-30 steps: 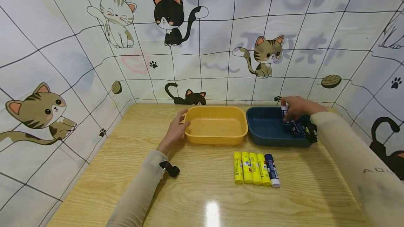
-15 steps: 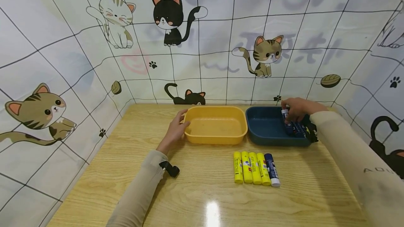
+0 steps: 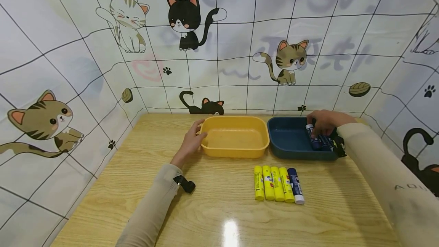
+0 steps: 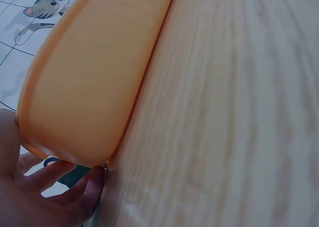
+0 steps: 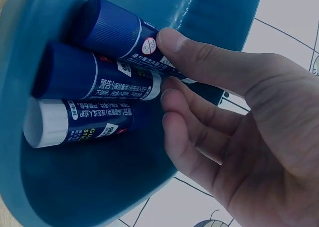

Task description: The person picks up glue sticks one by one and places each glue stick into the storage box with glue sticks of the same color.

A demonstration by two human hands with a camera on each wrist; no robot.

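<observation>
My right hand (image 3: 324,121) reaches into the blue tray (image 3: 291,156) and pinches a dark blue glue stick (image 5: 117,30) between thumb and fingers. The stick lies tilted against the tray floor, beside two more blue glue sticks; one of these, a white-ended glue stick (image 5: 82,121), is the lowest in the right wrist view. My left hand (image 3: 191,140) holds the left end of the yellow tray (image 3: 234,152), thumb at the rim and fingers against the outer wall. In front of the trays lie a row of several yellow glue sticks (image 3: 277,184) and one blue glue stick (image 3: 296,186).
The two trays stand side by side at the back of the wooden table (image 3: 192,216), close to a wall covering (image 3: 236,45) printed with cats. Similar covering rises at the left and right. Black wrist straps (image 3: 184,183) sit on both sleeves.
My right hand has moved down into the blue tray, lowering the glue stick and tilting it flatter beside the others. The left hand and the row on the table have stayed put.
</observation>
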